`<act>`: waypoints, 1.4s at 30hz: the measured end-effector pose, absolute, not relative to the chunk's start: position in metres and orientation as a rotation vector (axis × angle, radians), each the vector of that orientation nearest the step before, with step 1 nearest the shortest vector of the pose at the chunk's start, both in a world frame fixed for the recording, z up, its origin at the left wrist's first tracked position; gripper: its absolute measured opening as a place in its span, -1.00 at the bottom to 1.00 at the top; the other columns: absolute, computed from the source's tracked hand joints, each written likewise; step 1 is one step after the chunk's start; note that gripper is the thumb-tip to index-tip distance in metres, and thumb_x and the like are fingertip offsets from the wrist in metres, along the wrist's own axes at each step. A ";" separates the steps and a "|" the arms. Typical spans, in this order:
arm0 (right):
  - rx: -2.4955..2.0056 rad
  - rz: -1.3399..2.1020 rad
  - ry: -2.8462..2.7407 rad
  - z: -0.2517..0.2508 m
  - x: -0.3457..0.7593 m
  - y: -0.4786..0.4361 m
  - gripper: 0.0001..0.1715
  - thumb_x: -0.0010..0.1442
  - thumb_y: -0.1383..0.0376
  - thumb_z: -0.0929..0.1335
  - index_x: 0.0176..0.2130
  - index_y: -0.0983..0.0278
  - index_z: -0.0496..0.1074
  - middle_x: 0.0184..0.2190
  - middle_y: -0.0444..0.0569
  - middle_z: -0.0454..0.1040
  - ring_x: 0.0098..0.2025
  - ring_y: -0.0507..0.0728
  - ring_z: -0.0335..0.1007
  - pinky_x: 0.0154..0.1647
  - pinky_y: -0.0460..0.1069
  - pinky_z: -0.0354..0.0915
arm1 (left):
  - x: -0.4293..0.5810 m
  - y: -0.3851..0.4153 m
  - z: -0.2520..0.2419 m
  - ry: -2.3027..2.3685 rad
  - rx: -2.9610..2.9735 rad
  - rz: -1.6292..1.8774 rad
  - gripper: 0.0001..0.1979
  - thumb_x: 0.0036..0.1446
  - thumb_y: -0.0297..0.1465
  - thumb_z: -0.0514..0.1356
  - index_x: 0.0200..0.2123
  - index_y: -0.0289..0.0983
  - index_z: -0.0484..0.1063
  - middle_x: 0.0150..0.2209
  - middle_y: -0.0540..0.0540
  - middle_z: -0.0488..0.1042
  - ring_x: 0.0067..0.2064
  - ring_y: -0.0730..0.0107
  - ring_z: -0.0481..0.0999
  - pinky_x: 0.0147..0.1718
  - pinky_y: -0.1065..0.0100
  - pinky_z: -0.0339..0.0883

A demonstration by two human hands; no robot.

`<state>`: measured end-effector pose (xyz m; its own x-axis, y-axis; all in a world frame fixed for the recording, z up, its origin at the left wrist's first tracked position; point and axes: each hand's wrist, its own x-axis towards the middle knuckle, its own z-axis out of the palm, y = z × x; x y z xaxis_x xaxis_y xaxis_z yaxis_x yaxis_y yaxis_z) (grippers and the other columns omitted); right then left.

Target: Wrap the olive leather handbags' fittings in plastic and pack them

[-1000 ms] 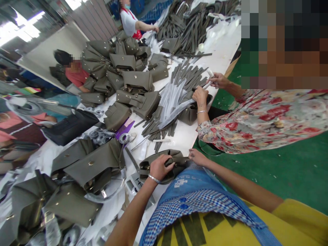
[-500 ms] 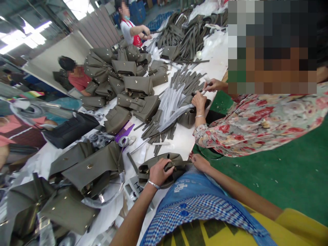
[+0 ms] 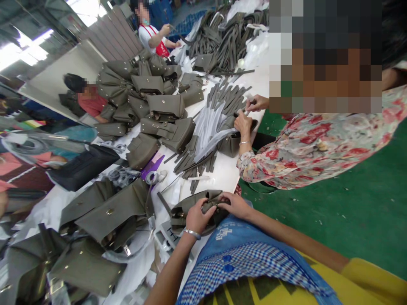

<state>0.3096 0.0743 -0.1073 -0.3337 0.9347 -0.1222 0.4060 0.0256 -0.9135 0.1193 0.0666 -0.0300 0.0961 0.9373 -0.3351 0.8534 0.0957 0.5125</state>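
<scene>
An olive-grey handbag [image 3: 182, 206] lies at the table's near edge, against my apron. My left hand [image 3: 197, 217], with a silver bangle at the wrist, is closed on the bag's upper edge, thumb and fingers curled round the material. From the other side my right hand [image 3: 238, 206] pinches the same upper part, close to my left fingertips. Small gold-coloured hardware shows near my fingers. Whether a strap end lies between the right fingers is hidden. A loose dark strip [image 3: 164, 202] sticks up beside the bag's left end.
Several finished-looking bags [image 3: 111, 212] crowd the left. Cut strips [image 3: 222, 99] and a white plastic sheet [image 3: 208, 127] lie ahead. A tape roll [image 3: 151, 178] and grey dispenser [image 3: 165, 237] sit near the bag. A co-worker in a floral sleeve [image 3: 263, 163] works close at right.
My right hand has moved left from the bag's right end to its upper edge beside my left hand. The left hand keeps its grip. The view has shifted slightly.
</scene>
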 end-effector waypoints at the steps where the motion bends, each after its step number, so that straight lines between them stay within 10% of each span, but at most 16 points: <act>1: -1.365 1.327 -1.756 -0.107 0.309 0.075 -0.82 0.12 0.20 0.38 -0.28 0.25 0.43 -0.37 -0.08 0.48 -0.30 0.11 0.40 -0.26 -0.03 0.29 | 0.118 0.067 -0.031 1.735 1.742 0.200 -0.60 0.05 -0.13 0.20 -0.10 -0.23 0.44 -0.14 -0.13 0.56 -0.10 0.15 0.53 -0.08 0.23 0.34; 42: -1.349 1.511 -1.557 -0.102 0.294 0.071 -0.85 0.07 0.26 0.34 -0.30 0.25 0.45 -0.35 -0.09 0.52 -0.27 0.10 0.43 -0.18 -0.02 0.30 | 0.108 0.071 -0.049 1.683 1.603 0.267 -0.68 -0.01 -0.22 0.24 -0.25 -0.31 0.56 -0.29 -0.12 0.61 -0.27 0.25 0.54 -0.24 0.28 0.38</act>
